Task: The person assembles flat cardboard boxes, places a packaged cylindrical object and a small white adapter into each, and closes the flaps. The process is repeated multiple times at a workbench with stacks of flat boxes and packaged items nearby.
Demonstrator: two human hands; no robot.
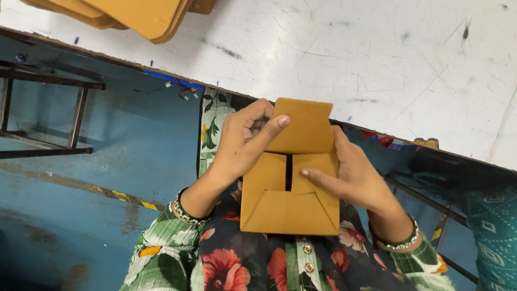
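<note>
A folded brown paper envelope [291,199] rests on my lap, its side and bottom flaps folded in and its top flap [301,126] raised toward the table edge. My left hand [242,143] pinches the left side of the top flap, index finger lying across it. Against the envelope's right edge sits my right hand [350,175], thumb pressing on the right side flap. Both wrists wear beaded bangles.
A scratched white table [377,59] spans the top of the view, its edge just beyond the envelope. A stack of brown paper pieces [134,16] lies at its top left. A metal frame [75,116] stands on the blue floor at left. Another person's teal patterned cloth [493,226] is at right.
</note>
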